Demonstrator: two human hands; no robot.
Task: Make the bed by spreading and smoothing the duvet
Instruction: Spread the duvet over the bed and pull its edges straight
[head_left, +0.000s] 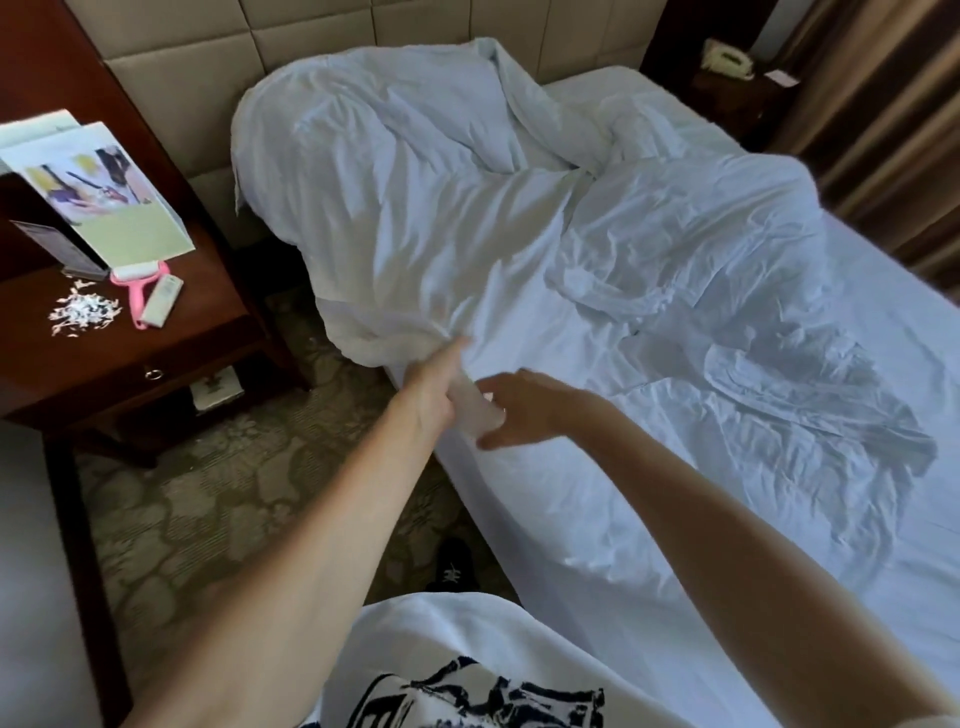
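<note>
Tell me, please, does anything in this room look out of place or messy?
Yes. The duvet lies bunched and creased at the head of the bed, one corner hanging over the side, where the left hand grips it. On the nightstand, small white scraps are scattered beside a pink lint roller.

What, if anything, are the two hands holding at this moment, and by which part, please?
The left hand grips the white duvet by a bunched edge at the near side of the bed. The right hand reaches for the same bunch; its grip cannot be told.
</note>
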